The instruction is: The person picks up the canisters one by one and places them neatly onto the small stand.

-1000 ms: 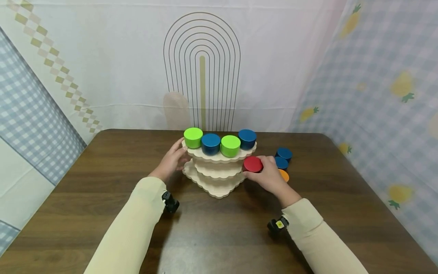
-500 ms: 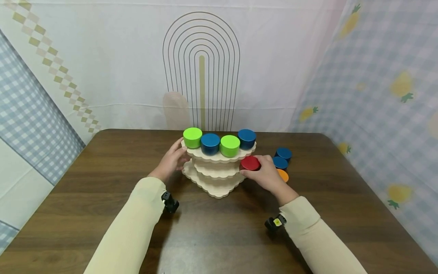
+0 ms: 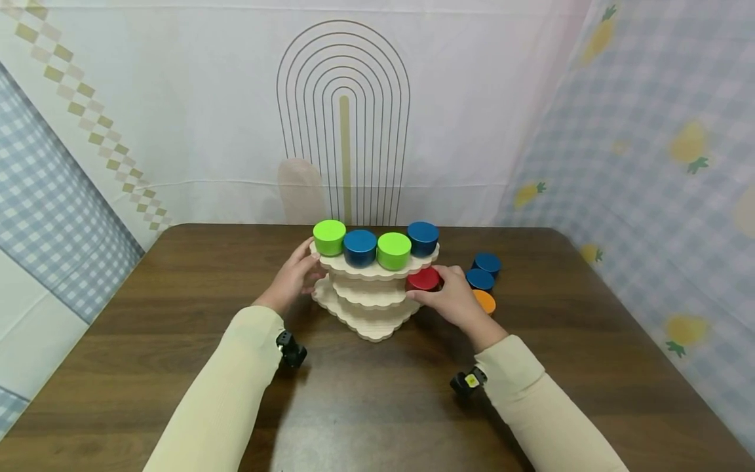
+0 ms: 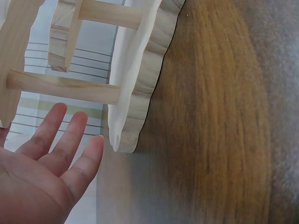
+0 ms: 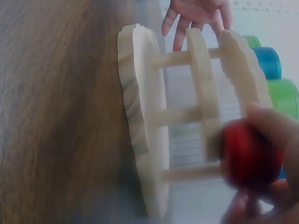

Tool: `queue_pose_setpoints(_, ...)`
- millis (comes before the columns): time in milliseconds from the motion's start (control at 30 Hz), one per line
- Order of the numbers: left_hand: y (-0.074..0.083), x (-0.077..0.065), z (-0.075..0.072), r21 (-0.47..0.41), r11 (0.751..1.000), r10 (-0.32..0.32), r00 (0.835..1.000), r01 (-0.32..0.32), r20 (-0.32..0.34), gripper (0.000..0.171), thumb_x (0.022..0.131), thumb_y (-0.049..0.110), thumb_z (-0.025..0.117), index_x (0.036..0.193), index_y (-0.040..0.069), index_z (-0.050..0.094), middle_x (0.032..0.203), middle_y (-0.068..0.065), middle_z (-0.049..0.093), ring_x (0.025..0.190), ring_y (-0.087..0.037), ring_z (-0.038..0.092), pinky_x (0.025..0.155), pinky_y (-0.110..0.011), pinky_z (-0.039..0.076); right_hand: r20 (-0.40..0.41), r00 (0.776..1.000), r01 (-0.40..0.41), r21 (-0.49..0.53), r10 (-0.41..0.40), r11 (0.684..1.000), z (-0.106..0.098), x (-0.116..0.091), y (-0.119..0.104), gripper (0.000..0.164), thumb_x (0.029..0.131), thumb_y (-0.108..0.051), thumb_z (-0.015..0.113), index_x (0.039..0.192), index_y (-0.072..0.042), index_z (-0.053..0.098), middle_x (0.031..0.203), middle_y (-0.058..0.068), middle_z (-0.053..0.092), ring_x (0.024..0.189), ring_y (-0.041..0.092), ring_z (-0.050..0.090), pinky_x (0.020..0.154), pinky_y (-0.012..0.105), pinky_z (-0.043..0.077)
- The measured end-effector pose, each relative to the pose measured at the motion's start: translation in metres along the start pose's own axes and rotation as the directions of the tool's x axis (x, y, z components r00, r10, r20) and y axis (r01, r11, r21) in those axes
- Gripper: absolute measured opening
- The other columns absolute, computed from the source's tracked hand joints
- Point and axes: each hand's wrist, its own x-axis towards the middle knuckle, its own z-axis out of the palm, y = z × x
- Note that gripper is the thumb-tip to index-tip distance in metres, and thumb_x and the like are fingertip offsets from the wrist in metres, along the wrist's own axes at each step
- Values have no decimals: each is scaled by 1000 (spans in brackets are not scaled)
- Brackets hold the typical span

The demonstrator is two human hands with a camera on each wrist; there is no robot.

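Observation:
A pale wooden three-tier stand (image 3: 371, 324) with scalloped edges stands mid-table. Two green cylinders (image 3: 394, 251) and two blue cylinders (image 3: 360, 249) sit in alternating colours along its top tier. My left hand (image 3: 291, 275) holds the left end of that tier between thumb and forefinger. In the left wrist view its other fingers (image 4: 77, 175) extend loosely beside the posts. My right hand (image 3: 451, 298) pinches a red cylinder (image 3: 423, 278) from its side, at the right end of the middle tier (image 5: 208, 93). The top tier overlaps part of the red cylinder in the head view.
Right of the stand, two more blue cylinders (image 3: 486, 263) and an orange cylinder (image 3: 485, 301) rest on the brown wooden table (image 3: 377, 406), close beside my right hand. Patterned cloth (image 3: 236, 118) hangs behind the table and along its sides.
My right hand has moved left with the red cylinder, bringing it to the middle tier's right end. The left hand stays at the top tier.

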Motion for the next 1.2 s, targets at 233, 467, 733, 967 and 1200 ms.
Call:
queue_pose_setpoints(233, -1, 1, -1, 9, 1000, 6, 1000, -6, -4, 60, 104, 38, 35, 157, 26, 9, 140, -25, 44, 129, -40, 45, 103, -58, 35, -16, 1000, -21, 11, 21, 1000, 6, 2, -1, 74, 82, -39, 77, 136, 2, 48, 126, 20, 44, 113, 33, 43, 88, 41, 50)
queue_pose_setpoints(467, -3, 4, -1, -3, 1000, 16, 1000, -16, 3, 59, 104, 38, 35, 157, 26, 10, 145, -24, 40, 129, -42, 45, 103, -60, 35, -22, 999, -41, 19, 41, 999, 11, 4, -3, 79, 82, -42, 76, 138, 4, 45, 125, 22, 44, 111, 34, 45, 90, 42, 49)
queue_pose_setpoints(733, -3, 2, -1, 3, 1000, 12, 1000, -12, 5, 59, 104, 37, 34, 156, 27, 10, 143, -25, 41, 130, -42, 45, 103, -60, 34, -17, 999, -50, 71, 52, 996, 20, 6, -3, 74, 83, -39, 75, 136, 5, 46, 129, 22, 45, 114, 35, 45, 95, 45, 46)
queue_pose_setpoints(967, -1, 1, -1, 9, 1000, 20, 1000, -20, 0, 58, 104, 37, 34, 156, 26, 10, 142, -25, 42, 129, -41, 45, 103, -60, 35, -30, 998, -46, 81, 48, 996, 26, 8, -8, 74, 83, -37, 76, 134, 7, 47, 126, 22, 44, 110, 35, 46, 96, 45, 46)
queue_pose_setpoints(1200, -3, 3, -1, 10, 1000, 25, 1000, -25, 0, 58, 105, 36, 34, 157, 25, 9, 142, -26, 41, 129, -43, 45, 102, -60, 36, -25, 999, -25, 46, 26, 999, 26, 7, -7, 72, 83, -37, 76, 134, 5, 47, 121, 21, 45, 106, 32, 46, 87, 39, 49)
